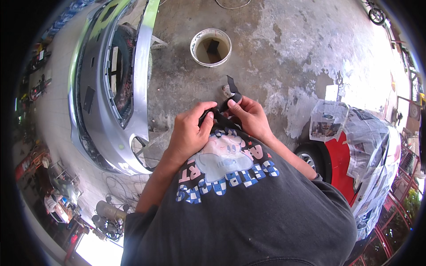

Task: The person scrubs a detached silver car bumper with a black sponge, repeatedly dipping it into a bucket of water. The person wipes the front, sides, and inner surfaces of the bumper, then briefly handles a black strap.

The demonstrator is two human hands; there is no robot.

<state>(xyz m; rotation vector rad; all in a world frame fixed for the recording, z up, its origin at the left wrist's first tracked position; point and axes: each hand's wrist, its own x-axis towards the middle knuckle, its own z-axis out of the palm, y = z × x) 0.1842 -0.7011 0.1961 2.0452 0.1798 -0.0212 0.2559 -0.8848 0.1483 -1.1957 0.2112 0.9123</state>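
Observation:
Both hands are close together in front of my chest, above the concrete floor. My left hand (193, 128) pinches a dark bunched piece of flexible material between thumb and fingers. My right hand (251, 116) grips a dark flexible strip (233, 87), whose free end sticks up and away from me. Whether the two dark pieces are one cannot be told, nor is their material clear. Beyond the hands stands a white bucket (194, 55) of murky water, with a dark flat piece (213, 45) in it.
To my left is a grey car bumper cover (141, 83) with yellow-green patches; a support leg (159, 43) shows beside it. On the right stands a red car (339, 159), partly covered with newspaper (369, 146). An air compressor (109, 212) lies behind on the lower left.

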